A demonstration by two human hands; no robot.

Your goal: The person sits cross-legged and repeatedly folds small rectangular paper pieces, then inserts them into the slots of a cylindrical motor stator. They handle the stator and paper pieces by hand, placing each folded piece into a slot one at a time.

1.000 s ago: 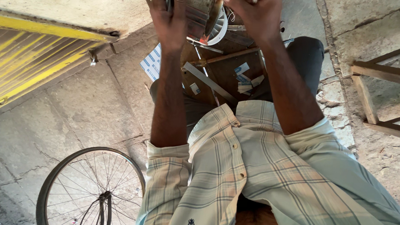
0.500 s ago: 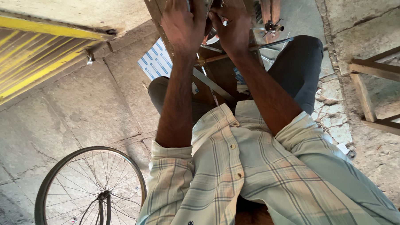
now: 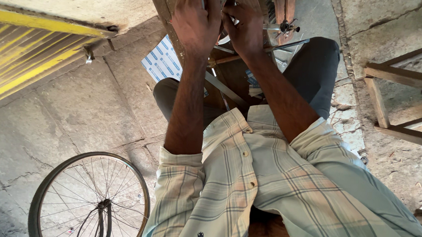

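My left hand (image 3: 195, 22) and my right hand (image 3: 246, 28) are raised close together at the top of the view, fingers curled around a small dark metal part (image 3: 227, 1) that they mostly hide. They work at a brown wooden stand (image 3: 164, 9). A metal axle with a nut (image 3: 283, 27) sticks out just right of my right hand, and a pale curved rim piece (image 3: 223, 39) shows under my palms. My checked shirt and grey-trousered knees fill the lower middle.
A spoked bicycle wheel (image 3: 91, 198) lies on the cracked concrete floor at lower left. A yellow-striped panel (image 3: 31, 56) is at upper left, a blue-and-white printed sheet (image 3: 160, 60) beside my knee, and a wooden frame (image 3: 394, 92) at right.
Both hands have drawn closer together and lower in the view, and now close on the metal part. The axle has come into sight at their right.
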